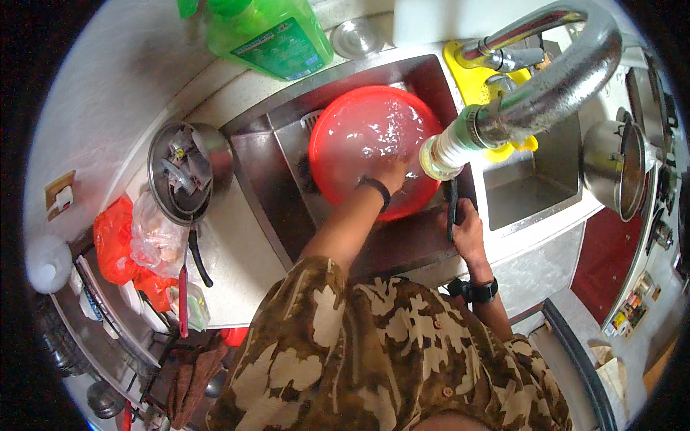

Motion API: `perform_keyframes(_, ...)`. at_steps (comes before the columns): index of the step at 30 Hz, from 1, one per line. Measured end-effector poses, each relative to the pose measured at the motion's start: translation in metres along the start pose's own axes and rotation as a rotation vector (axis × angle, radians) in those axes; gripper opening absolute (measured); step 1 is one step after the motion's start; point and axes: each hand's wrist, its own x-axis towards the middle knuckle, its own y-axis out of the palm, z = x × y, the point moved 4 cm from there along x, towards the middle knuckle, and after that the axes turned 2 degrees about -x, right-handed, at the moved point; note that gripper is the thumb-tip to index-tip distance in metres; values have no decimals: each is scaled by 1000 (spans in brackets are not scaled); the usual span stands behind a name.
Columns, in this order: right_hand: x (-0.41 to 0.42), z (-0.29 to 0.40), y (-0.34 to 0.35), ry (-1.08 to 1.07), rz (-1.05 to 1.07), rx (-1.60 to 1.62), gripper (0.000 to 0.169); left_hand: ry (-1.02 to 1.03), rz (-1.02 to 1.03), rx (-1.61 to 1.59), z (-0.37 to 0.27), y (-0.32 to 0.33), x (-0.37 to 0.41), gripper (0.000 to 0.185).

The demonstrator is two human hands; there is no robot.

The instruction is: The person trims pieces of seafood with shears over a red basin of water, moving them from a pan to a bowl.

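Note:
A red plastic basin of cloudy water sits in the large steel sink, under the faucet's flexible spout. My left hand reaches into the water, with a dark band on its wrist. Its fingers are blurred below the surface, so whether they hold anything is hidden. Just right of the basin, my right hand grips a slim black handle. The handle stands nearly upright in this view, and its upper end disappears behind the spout. A black watch is on my right wrist.
At left, a pan with what look like fish pieces rests over a steel pot. Plastic bags lie beside it. A green detergent jug stands behind the sink. A smaller basin and a large pot are right.

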Motion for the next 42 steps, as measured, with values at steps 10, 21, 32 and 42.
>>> perform_keyframes(10,-8,1,4,56,-11,53,42,30,341,-328,-33,-56,-46,37)
perform_keyframes(21,-20,12,3,61,66,102,32,-738,272,-1533,-12,-117,-83,43)
perform_keyframes(32,-29,36,17,-176,81,293,28,-474,44,-2204,-33,-215,-101,35)
perform_keyframes(42,-37,59,26,-165,263,398,45,-360,-195,-2161,-59,-271,-110,39)
